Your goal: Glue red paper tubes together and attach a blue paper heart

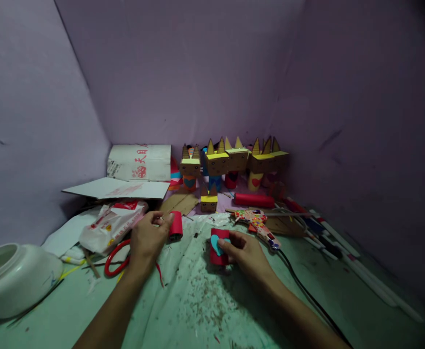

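Note:
In my right hand (pixel 247 252) is a short red paper tube (pixel 216 257), pinched between thumb and fingers above the middle of the table. A light-blue paper heart (pixel 217 245) lies on its front, with my thumb at the heart's edge. My left hand (pixel 150 237) has its fingers curled, and its fingertips meet the left edge of a second red paper tube (pixel 177 225) whose dark end faces me; part of the grip is hidden. To the right lies a patterned glue gun (pixel 258 225) with a black cord. Red-handled scissors (pixel 116 259) rest beside my left wrist.
Several cardboard box heads with horns (pixel 218 164) stand on coloured tubes at the back. A red roll (pixel 254 200) lies before them. On the left are a white pot (pixel 26 276), a plastic packet (pixel 112 225) and folded cardboard (pixel 139 165); pens (pixel 343 242) lie right.

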Demonstrator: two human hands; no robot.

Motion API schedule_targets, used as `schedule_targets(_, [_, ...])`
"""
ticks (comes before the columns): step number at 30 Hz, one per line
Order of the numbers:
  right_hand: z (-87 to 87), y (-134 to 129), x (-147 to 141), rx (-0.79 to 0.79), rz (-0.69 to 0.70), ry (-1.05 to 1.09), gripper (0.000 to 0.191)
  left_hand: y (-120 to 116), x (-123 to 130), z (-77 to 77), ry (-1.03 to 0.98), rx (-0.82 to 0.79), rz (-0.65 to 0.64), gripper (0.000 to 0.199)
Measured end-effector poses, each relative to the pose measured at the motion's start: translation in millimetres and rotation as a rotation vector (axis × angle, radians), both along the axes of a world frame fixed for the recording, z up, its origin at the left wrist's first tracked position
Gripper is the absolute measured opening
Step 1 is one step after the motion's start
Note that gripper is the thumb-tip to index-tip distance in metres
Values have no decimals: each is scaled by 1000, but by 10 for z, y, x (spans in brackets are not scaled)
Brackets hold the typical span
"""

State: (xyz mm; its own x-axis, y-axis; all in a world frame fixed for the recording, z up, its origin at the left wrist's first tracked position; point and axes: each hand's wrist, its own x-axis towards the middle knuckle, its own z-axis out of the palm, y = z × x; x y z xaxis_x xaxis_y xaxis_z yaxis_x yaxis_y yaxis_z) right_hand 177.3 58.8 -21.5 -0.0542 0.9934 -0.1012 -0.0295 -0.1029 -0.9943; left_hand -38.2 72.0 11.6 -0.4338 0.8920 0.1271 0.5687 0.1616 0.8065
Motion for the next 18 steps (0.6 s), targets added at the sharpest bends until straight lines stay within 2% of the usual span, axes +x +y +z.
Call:
schedule_targets(4, [8, 16, -29, 6, 11, -40, 23, 118, -38, -83, 78, -72, 1, 48])
schedule_targets(7, [37, 18, -37, -10, 17, -13, 25, 153, 9, -150, 14, -89, -46, 43])
schedule_targets(12, [37, 26, -32, -64, 25, 90, 30, 143, 61, -167, -308, -65, -152, 49])
schedule_targets(18, [33, 25, -4, -91, 41, 159, 40, -47, 243, -126, -679, -79, -403, 58])
